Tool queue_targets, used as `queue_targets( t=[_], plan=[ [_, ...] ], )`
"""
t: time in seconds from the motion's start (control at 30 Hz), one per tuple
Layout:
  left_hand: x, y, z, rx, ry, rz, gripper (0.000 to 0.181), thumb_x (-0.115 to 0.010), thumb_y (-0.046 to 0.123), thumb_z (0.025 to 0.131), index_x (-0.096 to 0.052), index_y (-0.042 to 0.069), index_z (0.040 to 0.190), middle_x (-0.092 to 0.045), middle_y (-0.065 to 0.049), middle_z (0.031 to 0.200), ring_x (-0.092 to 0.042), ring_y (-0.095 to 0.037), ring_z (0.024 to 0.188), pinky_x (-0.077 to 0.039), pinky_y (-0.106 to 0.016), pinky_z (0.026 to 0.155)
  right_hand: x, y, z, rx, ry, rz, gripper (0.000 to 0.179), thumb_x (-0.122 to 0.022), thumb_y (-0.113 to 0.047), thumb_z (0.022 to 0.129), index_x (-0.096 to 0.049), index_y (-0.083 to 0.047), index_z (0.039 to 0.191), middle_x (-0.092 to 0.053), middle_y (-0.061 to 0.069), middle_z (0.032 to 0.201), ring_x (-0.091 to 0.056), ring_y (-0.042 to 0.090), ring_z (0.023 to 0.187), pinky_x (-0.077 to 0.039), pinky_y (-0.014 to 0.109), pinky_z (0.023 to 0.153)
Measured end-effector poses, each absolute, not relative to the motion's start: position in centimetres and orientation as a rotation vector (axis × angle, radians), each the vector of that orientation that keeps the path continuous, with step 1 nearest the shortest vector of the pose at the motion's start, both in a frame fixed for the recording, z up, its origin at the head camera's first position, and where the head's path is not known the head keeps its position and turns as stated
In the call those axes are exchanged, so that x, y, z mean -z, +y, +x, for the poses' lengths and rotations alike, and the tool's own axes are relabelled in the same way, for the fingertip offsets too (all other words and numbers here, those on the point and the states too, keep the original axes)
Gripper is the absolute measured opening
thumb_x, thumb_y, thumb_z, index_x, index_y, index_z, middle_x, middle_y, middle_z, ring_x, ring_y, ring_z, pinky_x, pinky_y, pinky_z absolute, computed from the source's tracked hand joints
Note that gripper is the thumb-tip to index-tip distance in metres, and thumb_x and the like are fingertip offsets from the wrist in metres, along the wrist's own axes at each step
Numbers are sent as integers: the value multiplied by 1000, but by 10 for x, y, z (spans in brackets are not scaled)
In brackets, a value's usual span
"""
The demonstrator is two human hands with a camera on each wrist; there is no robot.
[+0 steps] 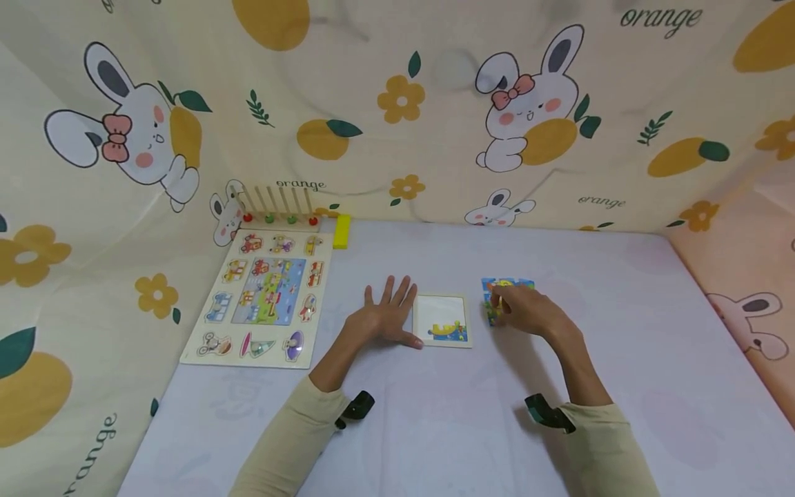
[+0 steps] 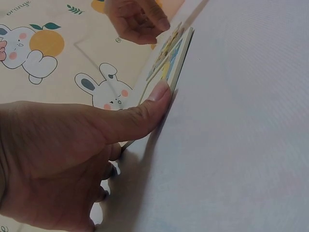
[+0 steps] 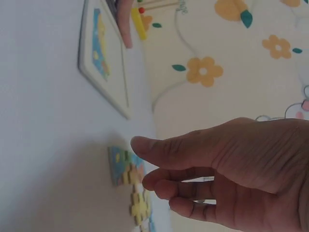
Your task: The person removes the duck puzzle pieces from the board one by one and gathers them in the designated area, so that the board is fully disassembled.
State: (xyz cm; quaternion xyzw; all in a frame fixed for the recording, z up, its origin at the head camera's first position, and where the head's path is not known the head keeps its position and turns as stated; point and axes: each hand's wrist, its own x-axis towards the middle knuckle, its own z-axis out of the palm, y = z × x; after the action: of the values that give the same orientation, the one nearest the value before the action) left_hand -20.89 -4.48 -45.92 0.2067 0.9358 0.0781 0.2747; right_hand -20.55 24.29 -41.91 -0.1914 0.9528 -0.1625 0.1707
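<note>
A small square puzzle tray (image 1: 437, 307) lies in front of me on the white cloth. Joined jigsaw pieces (image 1: 458, 335), blue and yellow, fill its lower right part. My left hand (image 1: 386, 321) is spread flat at the tray's left side, with the thumb (image 2: 157, 94) touching its rim in the left wrist view. To the right of the tray lies a group of colourful jigsaw pieces (image 3: 117, 166). Just over them hovers my right hand (image 1: 528, 310), its fingers loosely bent. The right wrist view shows thumb and fingers apart with nothing between them.
At the left lies a larger picture board (image 1: 205, 354) with vehicle and toy shapes. Behind it stands a wooden peg rack (image 1: 282, 225) with red and green beads. A yellow block (image 1: 341, 232) sits beside the rack. Printed cloth walls (image 1: 348, 90) enclose the table's back and sides.
</note>
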Motion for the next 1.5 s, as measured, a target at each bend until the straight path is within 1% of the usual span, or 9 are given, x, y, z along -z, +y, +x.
queue_targets(
  t=[0.17,0.3,0.67,0.83,0.97,1.07,1.17,1.33,1.5],
  plan=[
    [461,-45,-209,-213,2520,566,119,-72,63,90,1,12,169,13,-9,178,14,-36,165,-3,-71,129,411,234,-205,481,2715,-630,20,-78,-4,91,-69,1,108,-59,4,81,-55,17,79,-46,30,72],
    [457,-44,-208,-201,2517,574,118,-71,63,91,1,12,169,14,-8,178,14,-36,165,-3,-70,129,406,225,-205,485,2700,-673,23,-78,-7,91,-69,0,111,-57,3,79,-53,16,77,-45,29,72],
    [458,-45,-210,-191,2506,553,119,-71,63,91,3,13,169,16,-8,177,17,-36,164,0,-70,129,415,188,-204,445,2580,-790,21,-80,-10,91,-72,-3,110,-62,2,82,-53,14,76,-46,25,70],
    [460,-46,-211,-182,2502,554,118,-69,64,92,4,14,169,17,-8,177,18,-35,164,0,-70,129,424,172,-199,416,2529,-777,25,-82,-8,89,-68,-2,108,-66,4,91,-55,15,81,-49,29,77],
    [470,-45,-213,-192,2498,563,121,-69,67,90,6,14,169,19,-7,177,19,-35,164,-1,-71,128,429,167,-196,370,2513,-746,27,-84,-8,87,-64,-3,106,-68,5,96,-56,16,82,-51,31,80],
    [478,-45,-214,-201,2499,556,123,-70,69,89,7,14,169,20,-7,177,20,-36,164,0,-73,127,430,165,-196,352,2500,-747,29,-85,-9,87,-62,-4,105,-67,5,95,-55,16,81,-51,30,80],
    [476,-47,-211,-190,2519,548,123,-71,69,88,3,15,169,16,-7,178,16,-36,165,-2,-72,128,431,164,-197,365,2504,-762,32,-86,-9,86,-60,-5,104,-65,4,93,-54,16,81,-50,30,79],
    [468,-49,-208,-210,2513,549,121,-71,66,89,3,13,169,16,-7,178,16,-36,165,-1,-71,128,432,166,-197,413,2519,-794,36,-86,-7,84,-57,-7,103,-63,3,89,-52,15,80,-47,29,77],
    [466,-50,-210,-215,2521,573,121,-70,67,89,3,14,169,17,-6,177,17,-35,165,-1,-71,128,433,171,-200,508,2529,-860,31,-84,-2,84,-56,-7,97,-56,2,79,-49,12,72,-41,24,69]
  ],
)
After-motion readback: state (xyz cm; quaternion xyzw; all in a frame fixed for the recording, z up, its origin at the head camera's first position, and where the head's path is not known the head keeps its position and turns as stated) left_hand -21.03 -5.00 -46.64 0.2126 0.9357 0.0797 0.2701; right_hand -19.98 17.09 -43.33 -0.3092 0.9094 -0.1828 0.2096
